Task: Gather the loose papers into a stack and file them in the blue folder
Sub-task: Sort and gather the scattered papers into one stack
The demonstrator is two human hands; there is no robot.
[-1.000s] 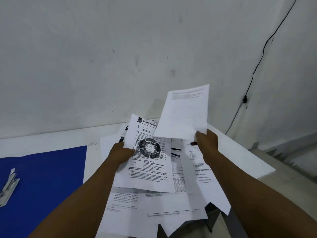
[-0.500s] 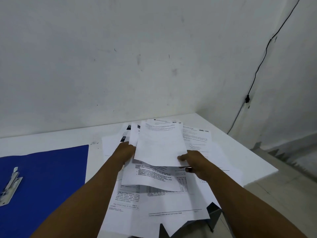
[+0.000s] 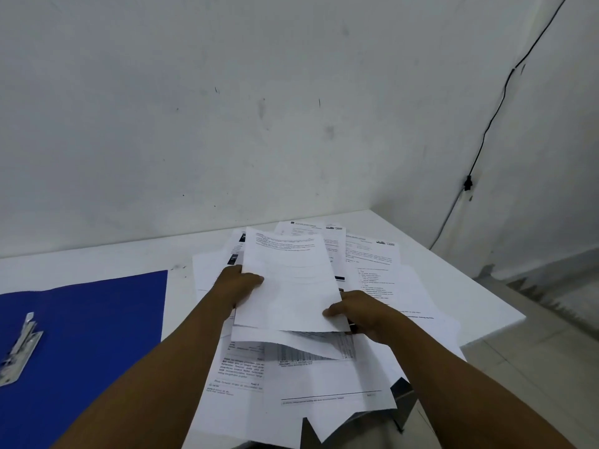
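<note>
The blue folder (image 3: 84, 345) lay open & flat on the white worktop (image 3: 97, 257), w/ its metal clip (image 3: 19, 351) showing near its far-left side. Just beside the folder's edge, on the side away from the clip, sat the loose papers (image 3: 324, 377), all messy & spread out. Some sheets stuck out past the worktop's near edge.

Both hands held a small stack (image 3: 288, 283) lifted a bit above the pile. The left hand (image 3: 238, 285) pinched the stack's edge on the folder side, thumb on top, other fingers hidden under the paper. The right hand (image 3: 359, 314) pinched the near corner on the other side, thumb on top too.

The job looked about half done w/ the gathering part. Lots of sheets under the stack were not picked up yet, & nothing was in the folder.

To do this step well, I think the hands should keep a soft but firm hold so no sheet slips out. Then tap the stack's edges on the worktop to make them line up. Pick up the hanging sheets soon, bc they could slide off & fall. Grab them flat, not by one corner, so they don't bend or rip.
</note>
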